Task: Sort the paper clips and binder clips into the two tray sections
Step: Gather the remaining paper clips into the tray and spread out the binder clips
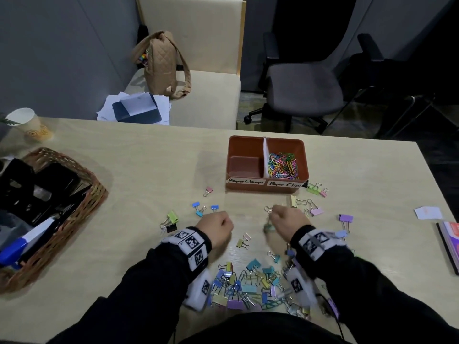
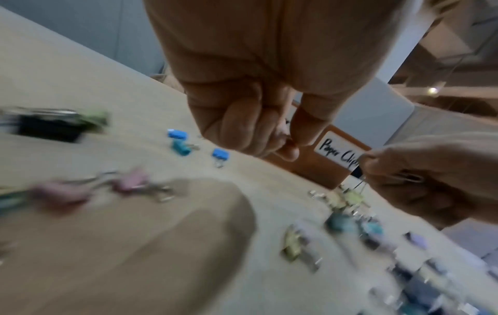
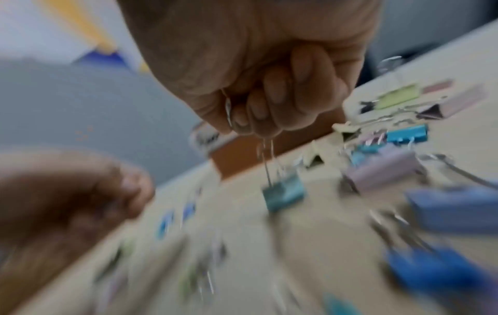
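On the tabletop (image 1: pixel 124 170), toward its far side, sits a brown tray (image 1: pixel 267 187) split in two. Its right section, labelled "Paper Clips", holds a heap of coloured paper clips (image 1: pixel 283 165); its left section, labelled "Paper Clamps", shows only bare floor.

The binder clips (image 1: pixel 246 286) lie scattered on the near side, too many and too tangled to count: a dense pile between the forearms, three blue ones (image 1: pixel 203 209) and a pink one to the left, and a few more by the tray's right corner.

The right hand (image 1: pixel 288 222) has its grip pinched on the wire handle of a teal binder clip (image 3: pixel 284 191), which dangles below the fingers just above the tabletop. The left hand (image 1: pixel 216 225) is curled into a fist with a thin wire showing at its fingertips (image 2: pixel 288 149); what it belongs to is unclear.

A wicker basket (image 1: pixel 94 192) stands at the far left, a paper cup (image 1: pixel 27 125) behind it.
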Action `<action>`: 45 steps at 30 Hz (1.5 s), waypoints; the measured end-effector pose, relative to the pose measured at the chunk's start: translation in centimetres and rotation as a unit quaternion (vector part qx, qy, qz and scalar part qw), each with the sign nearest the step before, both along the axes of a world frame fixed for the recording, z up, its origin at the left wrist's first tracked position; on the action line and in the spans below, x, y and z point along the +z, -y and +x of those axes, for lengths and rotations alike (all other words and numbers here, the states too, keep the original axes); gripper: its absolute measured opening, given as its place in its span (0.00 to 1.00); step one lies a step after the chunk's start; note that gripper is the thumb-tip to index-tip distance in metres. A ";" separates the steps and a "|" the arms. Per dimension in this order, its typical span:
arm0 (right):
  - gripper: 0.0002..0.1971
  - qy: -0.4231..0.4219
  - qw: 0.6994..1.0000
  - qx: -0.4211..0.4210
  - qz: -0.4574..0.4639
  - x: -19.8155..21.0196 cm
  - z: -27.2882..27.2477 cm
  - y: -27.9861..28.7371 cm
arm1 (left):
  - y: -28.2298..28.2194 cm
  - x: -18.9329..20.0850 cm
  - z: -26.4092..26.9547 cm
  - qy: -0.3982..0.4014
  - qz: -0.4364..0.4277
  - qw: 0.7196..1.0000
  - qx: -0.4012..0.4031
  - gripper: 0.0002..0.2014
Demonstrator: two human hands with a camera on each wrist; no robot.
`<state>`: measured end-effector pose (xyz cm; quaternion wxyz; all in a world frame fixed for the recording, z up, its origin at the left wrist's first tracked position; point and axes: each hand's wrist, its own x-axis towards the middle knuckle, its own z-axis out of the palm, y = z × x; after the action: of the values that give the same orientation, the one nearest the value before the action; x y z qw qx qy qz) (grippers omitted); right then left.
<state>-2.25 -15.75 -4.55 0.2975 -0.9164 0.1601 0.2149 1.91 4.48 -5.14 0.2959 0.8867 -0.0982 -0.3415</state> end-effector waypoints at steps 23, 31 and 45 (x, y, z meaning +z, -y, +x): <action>0.13 0.151 0.900 -0.302 0.275 3.2 7.5 5.8 | 11.8 5.2 7.5 -0.055 -0.264 0.950 0.158 0.15; 0.10 0.068 0.990 -0.011 0.126 1.7 -1.3 1.7 | 3.5 3.0 1.9 0.036 -0.135 0.990 0.030 0.11; 0.32 0.147 0.794 0.570 -0.154 -5.5 -13.4 -1.4 | -5.0 -4.0 -9.6 0.150 0.115 0.910 -0.370 0.49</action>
<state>-15.61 -14.39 -10.07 -0.0035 -0.8960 -0.4054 0.1812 -7.67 9.53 -9.15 0.0261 0.8555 -0.4224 -0.2983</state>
